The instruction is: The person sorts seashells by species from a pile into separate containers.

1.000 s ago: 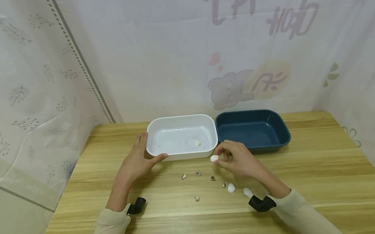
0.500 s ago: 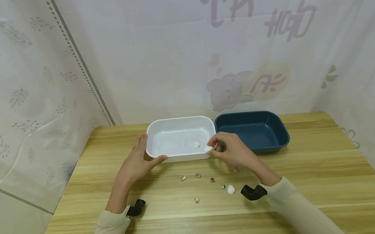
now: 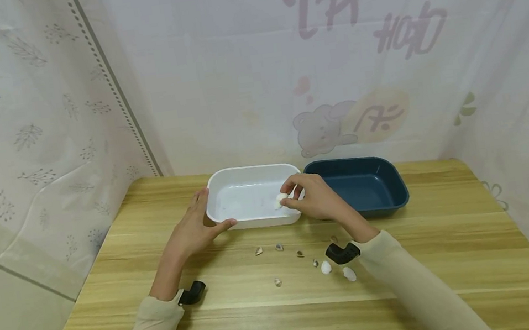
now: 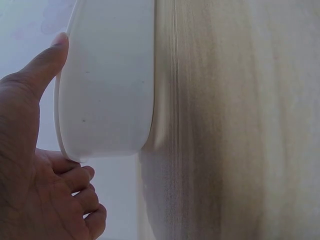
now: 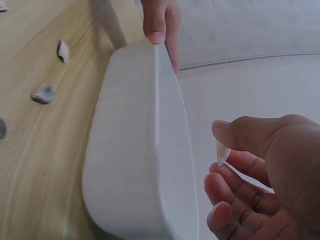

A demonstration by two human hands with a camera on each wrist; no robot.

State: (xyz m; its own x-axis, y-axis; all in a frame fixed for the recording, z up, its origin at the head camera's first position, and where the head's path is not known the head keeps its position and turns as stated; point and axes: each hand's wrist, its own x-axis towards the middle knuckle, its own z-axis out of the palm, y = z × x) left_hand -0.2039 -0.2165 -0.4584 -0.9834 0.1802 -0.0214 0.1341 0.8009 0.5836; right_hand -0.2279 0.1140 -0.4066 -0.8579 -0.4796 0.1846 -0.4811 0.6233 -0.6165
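Note:
My left hand (image 3: 192,231) holds the left end of a white rectangular tub (image 3: 262,222), thumb over its front rim and fingers along its side. In the left wrist view the fingers (image 4: 82,192) bend at the tub's end. Over the tub's right part, my right hand (image 3: 316,198) pinches a small white seashell (image 5: 222,152) between thumb and fingertips. Another pale shell (image 3: 277,204) lies in the tub, partly overlapped by the held one in the head view.
A dark blue tub (image 3: 381,210) stands against the white one's right side. On the wooden table (image 3: 245,323) in front lie two white shells (image 3: 349,273) and several small darker shells (image 3: 279,247). A printed curtain (image 3: 233,80) hangs behind.
My right hand has carried the white shell leftward and away from me, from in front of the tubs to over the white tub. The left hand has stayed in place.

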